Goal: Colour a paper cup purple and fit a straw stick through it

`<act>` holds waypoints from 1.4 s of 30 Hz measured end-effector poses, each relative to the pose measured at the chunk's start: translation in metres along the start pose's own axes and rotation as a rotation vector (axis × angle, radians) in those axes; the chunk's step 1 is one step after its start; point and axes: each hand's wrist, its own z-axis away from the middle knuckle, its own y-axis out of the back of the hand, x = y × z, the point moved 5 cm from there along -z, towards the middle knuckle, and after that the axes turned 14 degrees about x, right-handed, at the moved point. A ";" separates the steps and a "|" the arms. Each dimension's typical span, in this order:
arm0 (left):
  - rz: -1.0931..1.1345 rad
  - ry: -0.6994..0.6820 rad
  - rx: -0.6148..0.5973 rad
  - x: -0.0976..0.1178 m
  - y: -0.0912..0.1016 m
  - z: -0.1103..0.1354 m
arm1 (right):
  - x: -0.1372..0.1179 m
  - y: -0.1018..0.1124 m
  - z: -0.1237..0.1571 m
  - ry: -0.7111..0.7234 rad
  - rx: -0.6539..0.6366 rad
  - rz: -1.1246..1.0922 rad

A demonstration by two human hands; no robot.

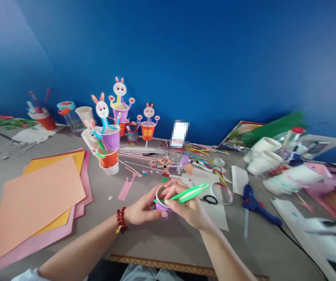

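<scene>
Near the table's front, my left hand (146, 207) is wrapped round a small purple paper cup (164, 210) with a pale rim, its mouth tilted up. Across the cup's mouth reaches my right hand (182, 203), fingers closed on a long, slim, bright green thing (195, 191) with a pale middle. Its kind is unclear. One end points out to the right, and a bit of green shows at the cup's left rim. The right fingers hide part of the cup's opening.
Rabbit-faced paper cups (111, 138) stand at the back left. Coloured paper sheets (39, 199) lie left. Behind the hands are scattered sticks and scraps, with a phone (179, 134) upright. A blue glue gun (258, 207) with a cord, a tape roll (223, 194) and white cups (264, 162) lie right.
</scene>
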 end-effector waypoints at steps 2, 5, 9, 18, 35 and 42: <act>0.025 0.023 -0.006 -0.004 0.000 0.002 | -0.002 0.001 0.000 0.000 -0.016 0.004; 0.073 0.086 0.050 -0.012 0.005 0.006 | -0.005 0.001 -0.001 -0.025 -0.022 -0.021; 0.173 0.214 0.133 -0.022 0.008 0.010 | -0.006 0.003 -0.001 -0.085 0.068 -0.124; 0.139 0.219 0.199 -0.015 0.008 0.005 | -0.001 0.011 -0.002 0.036 0.175 0.075; -0.039 0.182 0.071 -0.006 0.004 0.002 | 0.016 0.015 -0.004 0.015 0.057 0.432; 0.083 0.224 0.056 -0.004 0.005 -0.002 | 0.026 0.015 -0.003 -0.119 0.018 0.375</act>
